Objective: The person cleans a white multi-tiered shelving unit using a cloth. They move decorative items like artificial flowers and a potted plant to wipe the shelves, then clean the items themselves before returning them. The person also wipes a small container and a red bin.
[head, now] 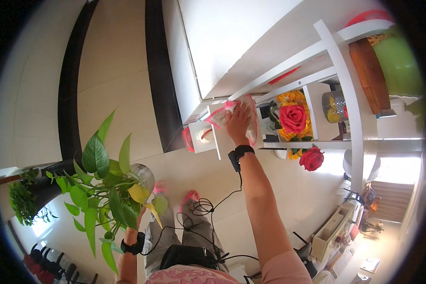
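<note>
My right hand (238,122) lies flat on a white cloth with pink edging (252,132), pressing it against a white shelf board (224,142). Its fingers point away from me. Low on my left, my left hand (141,216) holds up a leafy pothos plant (110,198), whose roots appear to sit in a clear glass vase (143,175). Leaves cover most of that hand and its grip. One leaf of the plant is yellow (139,192). Black straps with devices (237,158) circle both wrists.
Right of the cloth, a white shelf unit (353,88) holds red and yellow artificial roses (293,119) and a mesh cup (333,106). A lidded white container (205,135) stands on a lower shelf. Black cables (203,207) hang before my legs. Another plant (23,198) stands far left.
</note>
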A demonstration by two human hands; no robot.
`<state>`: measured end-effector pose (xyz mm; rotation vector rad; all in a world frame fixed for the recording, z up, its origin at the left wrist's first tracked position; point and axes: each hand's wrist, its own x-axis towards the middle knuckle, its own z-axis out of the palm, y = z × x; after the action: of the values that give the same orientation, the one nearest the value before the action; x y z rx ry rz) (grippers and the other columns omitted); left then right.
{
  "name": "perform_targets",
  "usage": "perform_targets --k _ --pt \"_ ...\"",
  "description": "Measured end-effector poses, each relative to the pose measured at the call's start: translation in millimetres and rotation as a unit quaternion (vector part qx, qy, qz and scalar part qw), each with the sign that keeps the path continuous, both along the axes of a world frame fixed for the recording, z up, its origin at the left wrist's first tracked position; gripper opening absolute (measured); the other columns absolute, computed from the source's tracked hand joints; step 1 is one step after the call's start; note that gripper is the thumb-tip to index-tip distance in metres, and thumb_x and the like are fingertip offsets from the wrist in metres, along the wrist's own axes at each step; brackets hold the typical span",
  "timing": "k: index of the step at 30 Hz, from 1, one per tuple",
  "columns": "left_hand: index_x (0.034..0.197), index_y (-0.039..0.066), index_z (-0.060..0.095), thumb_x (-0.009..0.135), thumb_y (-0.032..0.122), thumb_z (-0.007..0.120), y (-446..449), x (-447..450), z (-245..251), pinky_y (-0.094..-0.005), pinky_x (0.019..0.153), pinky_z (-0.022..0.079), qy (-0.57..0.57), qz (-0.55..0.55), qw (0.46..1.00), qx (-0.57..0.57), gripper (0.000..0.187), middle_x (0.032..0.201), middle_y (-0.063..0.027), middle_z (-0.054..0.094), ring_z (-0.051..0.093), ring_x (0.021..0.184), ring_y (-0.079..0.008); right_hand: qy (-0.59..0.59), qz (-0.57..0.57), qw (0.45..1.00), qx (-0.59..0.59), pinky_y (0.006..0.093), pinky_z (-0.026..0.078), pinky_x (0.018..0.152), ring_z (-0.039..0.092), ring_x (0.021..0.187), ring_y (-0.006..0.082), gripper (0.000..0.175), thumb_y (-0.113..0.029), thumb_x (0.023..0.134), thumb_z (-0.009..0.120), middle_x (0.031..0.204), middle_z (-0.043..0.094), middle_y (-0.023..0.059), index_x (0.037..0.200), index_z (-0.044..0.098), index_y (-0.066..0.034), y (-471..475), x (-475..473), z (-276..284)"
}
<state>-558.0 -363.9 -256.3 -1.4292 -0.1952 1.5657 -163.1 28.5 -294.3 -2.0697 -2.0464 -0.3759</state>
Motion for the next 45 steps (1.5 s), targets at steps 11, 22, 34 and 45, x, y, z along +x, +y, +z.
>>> perform_targets --k 11,22,34,45 --pt "0.140 0.008 0.019 0.094 0.021 0.040 -8 1 -7 -0.0311 0.097 0.036 0.003 0.011 1.000 -0.012 0.052 0.139 -0.0058 0.029 0.037 0.119 -0.0181 0.014 -0.062 0.998 0.028 0.0553 0.031 0.098 0.029 0.127 0.0424 0.061 -0.033 0.085 0.049 0.137 0.031 0.0238 0.132 0.033 0.0019 28 25 -22" --pt "0.142 0.008 0.016 0.096 0.020 0.038 -7 -4 -21 -0.0311 0.098 0.036 -0.017 0.028 0.999 -0.004 0.052 0.140 -0.0052 0.026 0.035 0.121 -0.0180 -0.014 -0.225 0.974 -0.002 0.0592 0.028 0.097 0.029 0.123 0.0501 0.063 -0.036 0.087 0.044 0.137 0.028 0.0301 0.132 0.030 0.0054 19 -30 -29" --pt "0.138 0.004 0.024 0.096 0.024 0.041 -1 -3 -3 -0.0342 0.103 0.032 -0.149 0.088 0.985 0.006 0.050 0.136 -0.0038 0.032 0.036 0.119 -0.0178 -0.026 -0.123 0.992 -0.034 0.0583 0.026 0.099 0.029 0.125 0.0465 0.056 -0.024 0.085 0.047 0.138 0.029 0.0271 0.134 0.032 -0.0007 8 -63 -26" --pt "0.132 0.000 0.034 0.095 0.025 0.045 7 -4 7 -0.0370 0.107 0.029 -0.207 0.102 0.973 0.017 0.046 0.132 -0.0029 0.038 0.038 0.116 -0.0188 -0.057 -0.007 0.996 -0.068 0.0558 0.032 0.097 0.032 0.123 0.0466 0.050 -0.011 0.083 0.048 0.137 0.030 0.0243 0.131 0.036 -0.0019 -2 -46 -18"
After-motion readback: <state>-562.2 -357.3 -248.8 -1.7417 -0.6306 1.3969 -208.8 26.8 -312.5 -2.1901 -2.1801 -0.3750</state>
